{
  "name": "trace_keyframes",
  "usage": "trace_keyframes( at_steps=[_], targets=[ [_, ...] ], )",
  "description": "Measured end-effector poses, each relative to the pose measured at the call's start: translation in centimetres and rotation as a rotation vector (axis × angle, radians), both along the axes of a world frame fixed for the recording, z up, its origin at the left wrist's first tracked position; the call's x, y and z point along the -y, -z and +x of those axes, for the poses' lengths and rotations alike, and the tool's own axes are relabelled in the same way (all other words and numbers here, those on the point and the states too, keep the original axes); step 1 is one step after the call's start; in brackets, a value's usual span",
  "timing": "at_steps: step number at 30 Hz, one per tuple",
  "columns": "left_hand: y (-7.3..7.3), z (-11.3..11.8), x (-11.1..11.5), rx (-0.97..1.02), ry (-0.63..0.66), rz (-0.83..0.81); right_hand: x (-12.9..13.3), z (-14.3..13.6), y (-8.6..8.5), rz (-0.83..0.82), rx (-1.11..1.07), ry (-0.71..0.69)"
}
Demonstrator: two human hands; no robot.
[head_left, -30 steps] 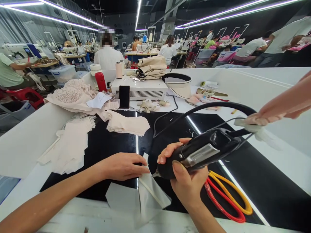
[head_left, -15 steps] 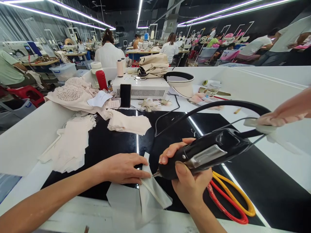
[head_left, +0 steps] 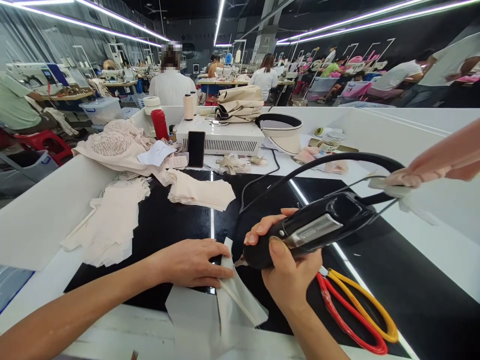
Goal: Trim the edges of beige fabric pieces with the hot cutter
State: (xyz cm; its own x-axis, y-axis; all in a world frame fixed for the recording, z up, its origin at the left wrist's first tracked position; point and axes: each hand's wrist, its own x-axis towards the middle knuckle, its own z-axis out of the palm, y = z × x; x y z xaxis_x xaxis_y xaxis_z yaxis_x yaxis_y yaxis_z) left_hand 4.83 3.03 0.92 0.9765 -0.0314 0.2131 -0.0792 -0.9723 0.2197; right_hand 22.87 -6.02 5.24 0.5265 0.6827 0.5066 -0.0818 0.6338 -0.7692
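My left hand [head_left: 198, 265] lies with its fingers stretched out over a translucent white fabric piece [head_left: 243, 305], pressing it against the black tabletop. A narrow pale strip [head_left: 237, 299] runs lengthwise along that piece. In my right hand [head_left: 288, 270] is a black handheld tool [head_left: 315, 227] with a silver lever, my fingers wrapped round its body. Its pointed metal tip [head_left: 240, 261] meets the fabric's right edge, close by my left fingertips; whether it touches I cannot tell. Under the fabric's left side is a pale sheet [head_left: 193, 305].
Scissors with red and yellow handles [head_left: 356, 310] lie beside my right forearm. Stacked beige pieces [head_left: 202, 192] and a pale fabric pile [head_left: 114, 220] sit leftward. Behind stands a white vented box [head_left: 221, 137] beside a phone [head_left: 196, 149]. The tool's cable [head_left: 337, 157] arches to a pink cloth tie [head_left: 431, 162].
The tool and my right hand have shifted slightly left and away from me, the tip moving up along the fabric's edge. My left hand stays on the fabric. The view has tilted a little.
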Motion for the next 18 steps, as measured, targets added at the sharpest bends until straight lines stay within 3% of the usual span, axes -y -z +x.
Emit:
trace_keyframes(
  at_steps=[18],
  targets=[
    [-0.2, -0.4, 0.0, -0.026, -0.041, -0.013, -1.2, -0.5, 0.2, -0.019, 0.001, 0.011]
  ],
)
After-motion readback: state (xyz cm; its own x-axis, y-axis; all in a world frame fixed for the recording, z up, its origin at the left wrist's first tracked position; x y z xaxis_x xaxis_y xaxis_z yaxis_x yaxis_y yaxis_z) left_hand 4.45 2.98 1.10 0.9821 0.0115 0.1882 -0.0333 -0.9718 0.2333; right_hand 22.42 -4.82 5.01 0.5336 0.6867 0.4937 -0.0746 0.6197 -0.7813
